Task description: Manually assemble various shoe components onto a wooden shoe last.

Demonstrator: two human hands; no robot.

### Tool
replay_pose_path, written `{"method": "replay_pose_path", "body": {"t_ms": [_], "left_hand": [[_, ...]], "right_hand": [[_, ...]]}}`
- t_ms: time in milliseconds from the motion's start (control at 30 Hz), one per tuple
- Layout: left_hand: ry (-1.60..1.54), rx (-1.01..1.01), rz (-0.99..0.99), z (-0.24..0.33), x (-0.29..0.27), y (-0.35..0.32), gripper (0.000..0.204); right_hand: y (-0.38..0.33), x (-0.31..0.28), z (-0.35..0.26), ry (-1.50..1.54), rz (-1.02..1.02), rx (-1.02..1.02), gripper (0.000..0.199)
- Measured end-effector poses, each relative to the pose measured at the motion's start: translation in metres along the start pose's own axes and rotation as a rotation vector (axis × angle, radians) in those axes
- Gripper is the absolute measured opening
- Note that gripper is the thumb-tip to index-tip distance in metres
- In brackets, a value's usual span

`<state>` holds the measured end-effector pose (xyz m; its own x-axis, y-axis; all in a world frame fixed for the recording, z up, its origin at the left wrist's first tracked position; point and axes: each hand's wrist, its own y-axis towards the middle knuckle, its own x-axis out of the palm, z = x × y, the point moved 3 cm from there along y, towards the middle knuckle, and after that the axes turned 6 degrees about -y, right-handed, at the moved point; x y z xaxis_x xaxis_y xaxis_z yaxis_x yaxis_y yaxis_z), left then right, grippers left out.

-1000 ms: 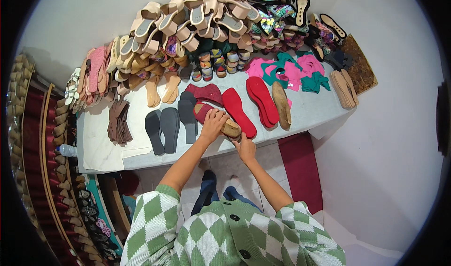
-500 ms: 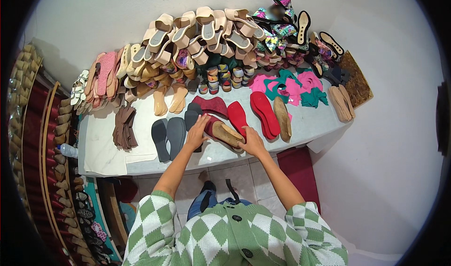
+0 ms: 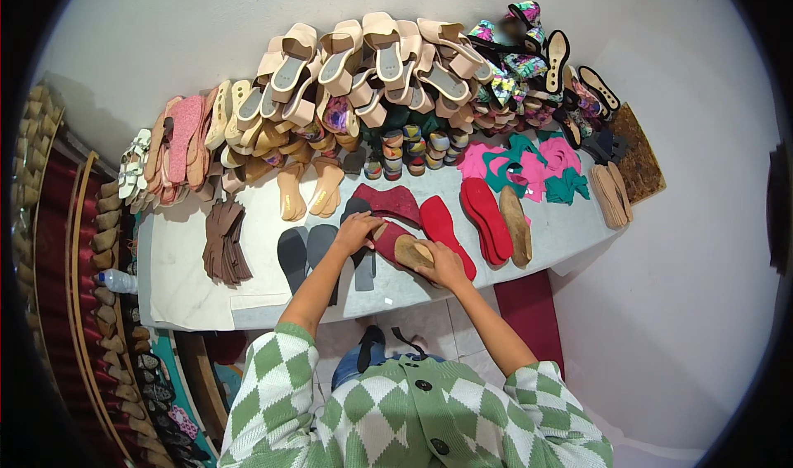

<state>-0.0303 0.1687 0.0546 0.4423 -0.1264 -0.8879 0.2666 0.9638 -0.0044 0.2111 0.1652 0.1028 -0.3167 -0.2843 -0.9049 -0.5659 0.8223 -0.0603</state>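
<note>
Between my hands a wooden shoe last (image 3: 408, 250) lies tilted on the table, with a dark red upper (image 3: 387, 238) around its front part. My right hand (image 3: 444, 266) is closed over the heel end of the last. At the other end my left hand (image 3: 355, 232) has its fingers bent at the edge of the upper; its fingertips are partly hidden. Just beyond lie more dark red uppers (image 3: 388, 202). A red sole (image 3: 446, 230) rests right of the last, and dark grey soles (image 3: 292, 257) lie left of my left hand, partly covered by my forearm.
A red sole stack (image 3: 486, 220) and another wooden last (image 3: 516, 227) lie at right. Pink and teal cut pieces (image 3: 529, 164), brown strips (image 3: 225, 243) and beige insoles (image 3: 291, 194) lie around. Heeled sandals (image 3: 384, 47) are piled at the back. Shoe-last racks (image 3: 106, 257) stand left.
My right hand has come further over the heel end of the last. My left hand has gone from lying flat to bent fingers at the upper's edge. The whole view has shifted slightly.
</note>
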Motion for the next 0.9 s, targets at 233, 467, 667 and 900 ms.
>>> {"method": "replay_pose_path", "body": {"t_ms": [233,467,667,900], "left_hand": [[-0.148,0.114,0.069,-0.005,-0.006,0.002,0.075],[-0.064,0.043,-0.021,-0.017,-0.009,-0.001,0.075],[0.013,0.034,-0.014,-0.017,-0.003,0.0,0.064],[0.018,0.045,-0.012,-0.016,-0.003,-0.005,0.062]], "right_hand": [[0.002,-0.001,0.001,0.036,0.053,0.035,0.065],[0.007,0.001,0.003,0.038,-0.016,0.041,0.066],[0.007,-0.002,0.004,0.025,-0.021,0.029,0.066],[-0.008,-0.012,0.01,-0.013,-0.039,0.009,0.066]]}}
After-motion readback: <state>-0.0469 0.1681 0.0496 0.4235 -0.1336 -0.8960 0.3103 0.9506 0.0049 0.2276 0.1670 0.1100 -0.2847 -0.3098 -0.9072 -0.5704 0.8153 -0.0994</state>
